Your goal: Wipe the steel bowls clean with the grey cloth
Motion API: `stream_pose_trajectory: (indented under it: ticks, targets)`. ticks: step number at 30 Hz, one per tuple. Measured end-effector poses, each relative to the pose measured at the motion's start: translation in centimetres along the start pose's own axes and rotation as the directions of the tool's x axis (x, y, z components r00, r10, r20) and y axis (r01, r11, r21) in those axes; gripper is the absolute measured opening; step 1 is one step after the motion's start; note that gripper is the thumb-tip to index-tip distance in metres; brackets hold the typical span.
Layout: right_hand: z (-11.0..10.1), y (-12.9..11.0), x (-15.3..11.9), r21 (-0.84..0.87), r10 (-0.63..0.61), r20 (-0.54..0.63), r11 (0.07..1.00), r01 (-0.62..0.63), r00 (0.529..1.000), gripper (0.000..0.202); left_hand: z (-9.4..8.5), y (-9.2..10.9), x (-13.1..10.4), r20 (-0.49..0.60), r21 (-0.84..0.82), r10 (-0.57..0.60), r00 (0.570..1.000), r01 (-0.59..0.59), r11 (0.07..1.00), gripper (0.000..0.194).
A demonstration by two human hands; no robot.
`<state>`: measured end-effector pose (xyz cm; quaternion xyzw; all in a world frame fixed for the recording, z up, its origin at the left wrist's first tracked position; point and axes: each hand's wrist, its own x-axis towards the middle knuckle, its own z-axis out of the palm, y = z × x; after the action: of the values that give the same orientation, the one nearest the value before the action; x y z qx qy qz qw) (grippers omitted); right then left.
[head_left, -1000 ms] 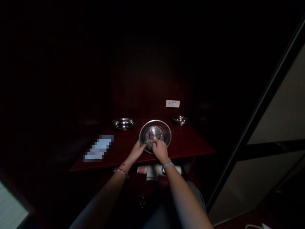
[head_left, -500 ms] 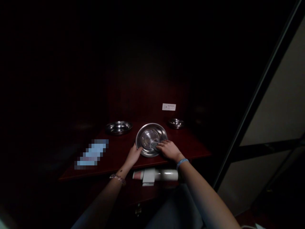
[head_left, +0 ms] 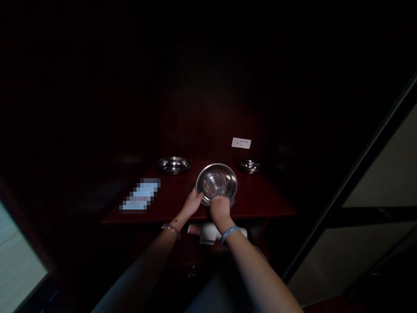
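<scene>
A steel basin (head_left: pixel 213 180) is tilted up with its inside facing me, above the front part of the dark red shelf (head_left: pixel 260 200). My left hand (head_left: pixel 193 204) grips its left lower rim, thumb on the inner side. At the lower right of the basin, my right hand (head_left: pixel 220 209) is closed, knuckles up, pressed to the inner wall. A bit of grey cloth (head_left: pixel 232 201) pokes out beside its fingers. The rest of the cloth is hidden under the hand.
Behind on the left sits a wide steel dish (head_left: pixel 174 165); smaller steel bowls (head_left: pixel 249 166) stand back right. A blurred-out flat item (head_left: pixel 141 195) lies at left. Paper cups (head_left: pixel 194 229) and a white box (head_left: pixel 207 234) are below the shelf. A socket (head_left: pixel 241 143) is on the back wall.
My right hand has slid left across the basin's lower side with the cloth and turned knuckles up. My left hand keeps its hold on the rim. The whole view has shifted somewhat.
</scene>
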<state>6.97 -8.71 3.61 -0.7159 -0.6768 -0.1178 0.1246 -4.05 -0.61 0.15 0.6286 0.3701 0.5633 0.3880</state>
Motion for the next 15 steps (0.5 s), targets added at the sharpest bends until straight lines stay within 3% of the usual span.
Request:
stream_pose_trajectory:
  ticks: [2,6,11,15]
  targets:
    - [-0.9,-0.7,-0.4,0.073,-0.009,0.044,0.997,0.006,0.999,0.034,-0.1,-0.1,0.1,0.001,-0.015,-0.016,1.0,0.016,1.0,0.042]
    - [-1.8,-0.1,-1.2,0.201,-0.022,-0.007,0.979,0.023,1.0,0.038,0.0,-0.4,0.6,-0.017,-0.035,-0.043,0.999,0.042,0.999,0.043]
    - [-0.3,1.6,-1.7,0.335,-0.003,-0.078,0.942,0.029,0.997,0.048,0.1,-0.3,0.5,-0.006,-0.088,-0.016,1.0,0.015,0.996,0.041]
    - [1.1,2.1,-1.7,0.412,-0.076,-0.178,0.9,0.144,0.981,0.045,0.0,-1.2,0.8,-0.051,-0.074,0.01,0.999,-0.014,0.997,0.041]
